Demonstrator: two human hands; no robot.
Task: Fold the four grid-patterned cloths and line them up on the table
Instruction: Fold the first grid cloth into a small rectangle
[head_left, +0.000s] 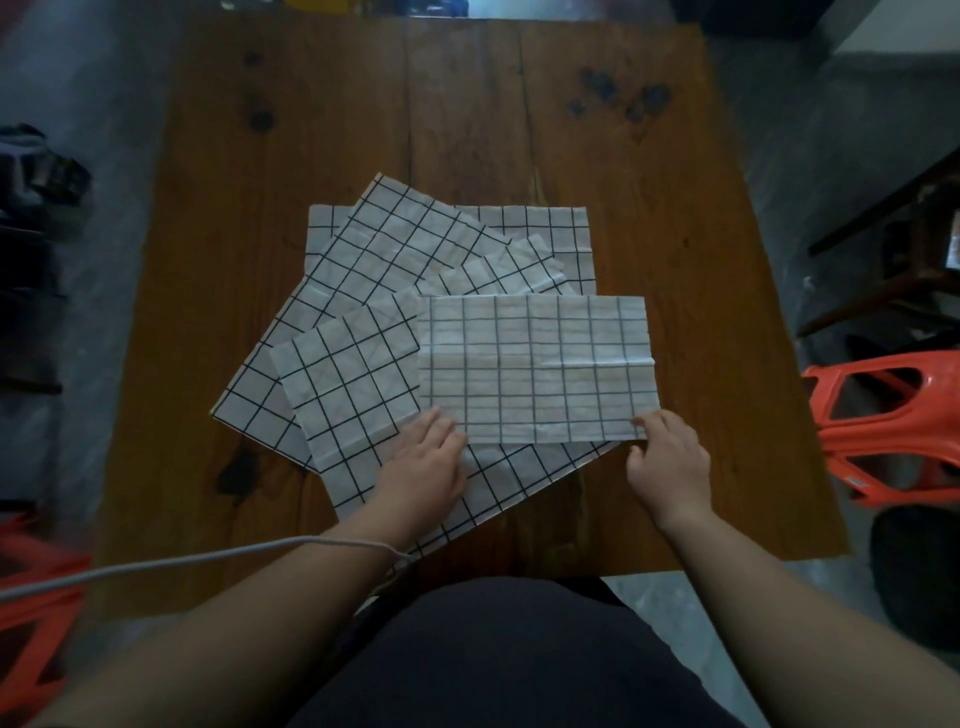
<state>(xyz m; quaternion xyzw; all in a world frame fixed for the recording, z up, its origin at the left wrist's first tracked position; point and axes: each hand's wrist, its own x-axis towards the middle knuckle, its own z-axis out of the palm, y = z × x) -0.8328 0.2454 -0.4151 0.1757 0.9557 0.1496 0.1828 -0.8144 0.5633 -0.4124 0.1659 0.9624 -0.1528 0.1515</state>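
No readable text, numbers or brands anywhere. Grid-patterned cloths (535, 364) on the worktop (467, 104) carry plain black lines only. Small pale sticker (853, 481) on orange stool (893, 431) right of the worktop, too blurred to read

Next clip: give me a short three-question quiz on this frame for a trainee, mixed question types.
1. True or false: the grid cloths lie apart in a neat row on the table.
2. Which hand pinches the top cloth's near right corner? A) left B) right C) neither
3. Fill in: the plastic stool right of the table is ___.
Key: 1 false, they overlap in a pile; 2 B, the right hand; 3 orange.
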